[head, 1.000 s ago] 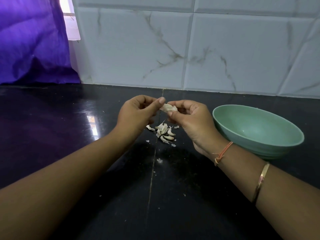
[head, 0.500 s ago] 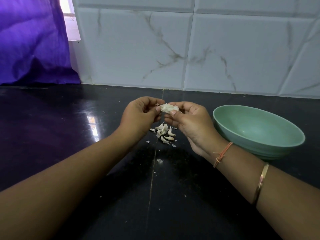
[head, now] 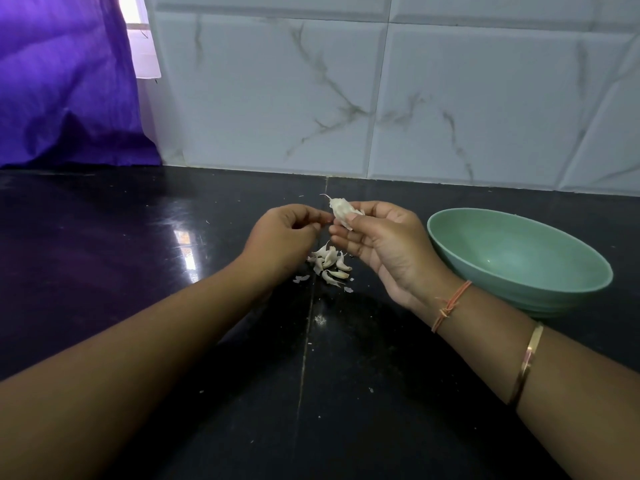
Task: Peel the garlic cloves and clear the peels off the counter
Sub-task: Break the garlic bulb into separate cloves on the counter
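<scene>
Fingers of the right hand [head: 381, 251] pinch a garlic clove [head: 341, 211]. Left hand [head: 284, 237] fingers curl just beside it, contents indiscernible. Loose cloves and peels [head: 329, 265] lie on the desk [head: 346, 393] below. The clove is probably light and firm with brittle, papery skin, best taken at the tip.

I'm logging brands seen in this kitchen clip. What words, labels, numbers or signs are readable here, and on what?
None: no text is readable. The green bowl, marbled wall tiles, purple curtain, black counter and bangle are all unmarked, as is the garlic clove.
</scene>
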A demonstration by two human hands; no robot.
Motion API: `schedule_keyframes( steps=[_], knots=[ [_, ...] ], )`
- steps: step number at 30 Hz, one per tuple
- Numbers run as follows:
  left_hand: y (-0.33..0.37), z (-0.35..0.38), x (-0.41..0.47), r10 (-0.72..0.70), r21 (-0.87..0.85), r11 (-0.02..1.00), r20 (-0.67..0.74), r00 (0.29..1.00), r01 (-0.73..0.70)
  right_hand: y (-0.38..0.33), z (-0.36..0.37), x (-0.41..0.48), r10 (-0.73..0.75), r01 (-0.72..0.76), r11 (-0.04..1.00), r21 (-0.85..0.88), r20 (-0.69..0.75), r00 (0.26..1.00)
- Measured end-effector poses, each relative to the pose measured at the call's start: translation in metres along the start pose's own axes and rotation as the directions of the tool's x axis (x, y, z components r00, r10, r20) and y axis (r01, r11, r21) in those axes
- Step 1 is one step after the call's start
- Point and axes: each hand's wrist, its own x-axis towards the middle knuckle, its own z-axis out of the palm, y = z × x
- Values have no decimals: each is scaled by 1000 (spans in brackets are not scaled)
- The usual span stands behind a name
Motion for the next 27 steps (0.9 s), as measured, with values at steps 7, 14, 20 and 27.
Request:
schedule_keyframes(
  steps=[7, 14, 20, 27],
  knots=[
    [4, 2, -4, -6, -363, 931, 113, 994, 47, -1, 3, -4, -19, 18, 1000, 22, 67, 998],
    [5, 3, -2, -5, -527, 848, 110, 994, 62, -3, 5, -5, -100, 101, 995, -1, 97, 990],
    [6, 4, -4, 88, -436, 897, 27, 996, -68, -6, 6, -5, -88, 80, 994, 78, 105, 991],
    [8, 1, -4, 190, -322, 930, 8, 982, -177, -7, 4, -5, -54, 38, 992, 123, 127, 990]
  ],
)
